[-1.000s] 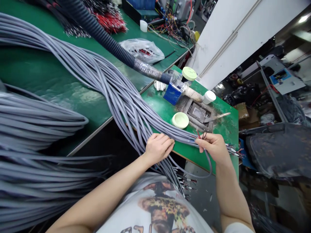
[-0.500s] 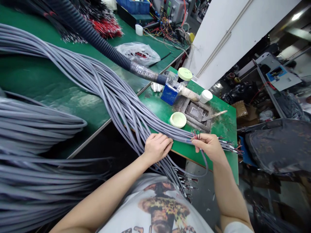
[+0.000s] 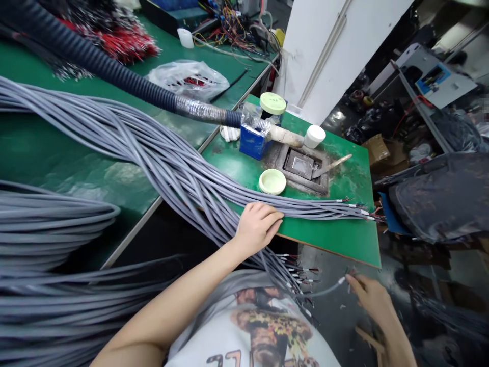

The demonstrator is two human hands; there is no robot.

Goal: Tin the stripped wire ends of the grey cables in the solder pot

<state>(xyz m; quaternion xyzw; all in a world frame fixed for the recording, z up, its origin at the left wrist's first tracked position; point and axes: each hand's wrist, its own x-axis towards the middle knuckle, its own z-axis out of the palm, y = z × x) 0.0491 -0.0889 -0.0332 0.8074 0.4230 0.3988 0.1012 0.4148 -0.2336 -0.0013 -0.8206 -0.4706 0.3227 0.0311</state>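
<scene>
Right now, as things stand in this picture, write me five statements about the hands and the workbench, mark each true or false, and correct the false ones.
1. The left hand lies on a thick bundle of grey cables. True.
2. The right hand lies on that same bundle. False: it is away from the bundle, holding a single thin grey cable near its end.
3. A dark ribbed hose runs to the small blue box. True.
4. The shallow round pale-green dish lies upside down. False: its open side faces up.
5. The flat blade with a pale handle stands inside the white plastic cup. False: it lies outside the cup, its tip at the dark rectangular recess.
</scene>
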